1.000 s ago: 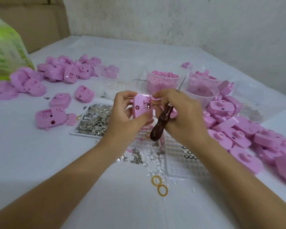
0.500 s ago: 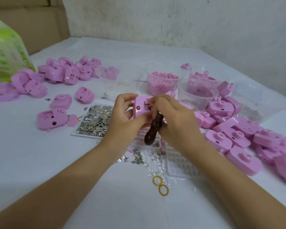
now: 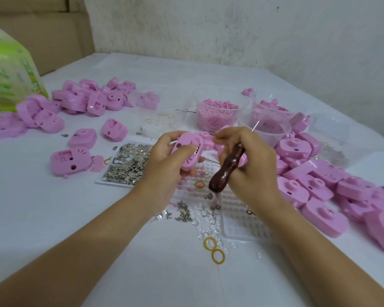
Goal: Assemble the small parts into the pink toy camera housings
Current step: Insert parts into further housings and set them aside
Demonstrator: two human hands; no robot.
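My left hand [image 3: 164, 160] is wrapped around one pink camera housing [image 3: 190, 151], thumb across its face and fingers curled under it, holding it up off the counter [image 3: 53, 218] with the housing tilted toward me. My right hand [image 3: 251, 165] is closed on a dark wooden-handled pick tool [image 3: 225, 171] — the handle hangs down out of my fist and the thin metal needle sticks up past my knuckles. The fingertips of that hand are right at the top edge of the housing; I can't tell if they're pinching a small part there, it's too tiny to see.

Around me it's a mess. There's a tray of small metal pieces [image 3: 126, 160] just left of my left hand, a clear gridded tray [image 3: 242, 220] under and below my right wrist, and loose screws [image 3: 183, 211] and clear lenses scattered between my arms. Two yellow rings [image 3: 214, 250] sit near the bottom of that scatter. Behind my hands is a clear tub of small pink bits [image 3: 217, 111] with another clear tub [image 3: 266, 127] beside it. Piles of pink housings — one heap far left [image 3: 87, 100], a bigger one [image 3: 319, 185] along the right side.
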